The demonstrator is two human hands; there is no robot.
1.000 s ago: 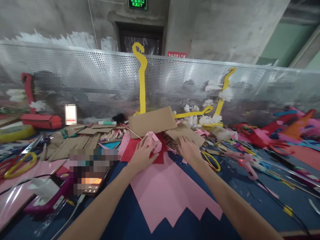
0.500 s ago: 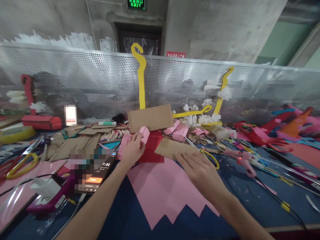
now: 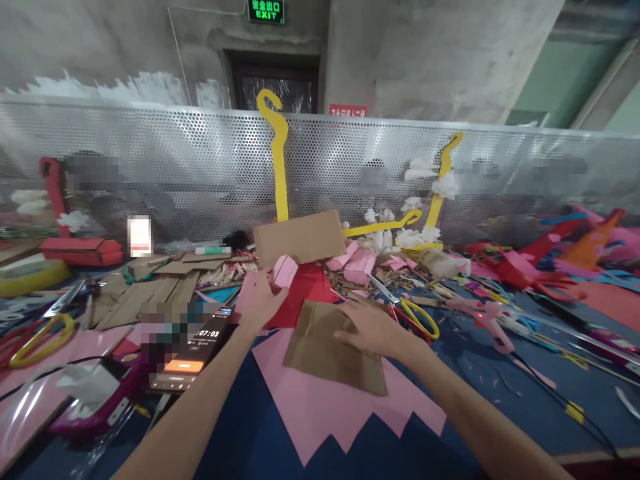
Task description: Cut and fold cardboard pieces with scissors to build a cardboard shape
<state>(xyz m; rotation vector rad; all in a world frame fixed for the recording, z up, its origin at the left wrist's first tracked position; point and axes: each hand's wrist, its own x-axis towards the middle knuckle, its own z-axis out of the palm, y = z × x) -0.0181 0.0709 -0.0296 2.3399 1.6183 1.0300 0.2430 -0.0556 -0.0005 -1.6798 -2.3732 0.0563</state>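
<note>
My left hand (image 3: 263,300) has its fingers and thumb around a small folded pink paper piece (image 3: 285,272), just in front of a propped cardboard panel (image 3: 303,237). A sheet of brown cardboard (image 3: 325,350) lies over the pink paper with a zigzag edge (image 3: 330,417). Across the cardboard's upper right part rests my right hand (image 3: 373,323), its fingers stretched out and apart. Beneath and behind these lies red paper (image 3: 313,287). Yellow-handled scissors (image 3: 420,317) lie just right of my right hand.
A lit phone (image 3: 193,350) and a purple device (image 3: 100,397) lie on the left. To the right sits a pink glue gun (image 3: 487,320) with its cable. Yellow hooked strips (image 3: 281,167) stand before a perforated metal screen (image 3: 200,153). Cardboard scraps (image 3: 145,297) are piled left.
The brown cardboard has come down and left, from tilted to lying over the zigzag pink paper. My right hand has moved left and its fingers have spread. My left hand has shifted slightly left.
</note>
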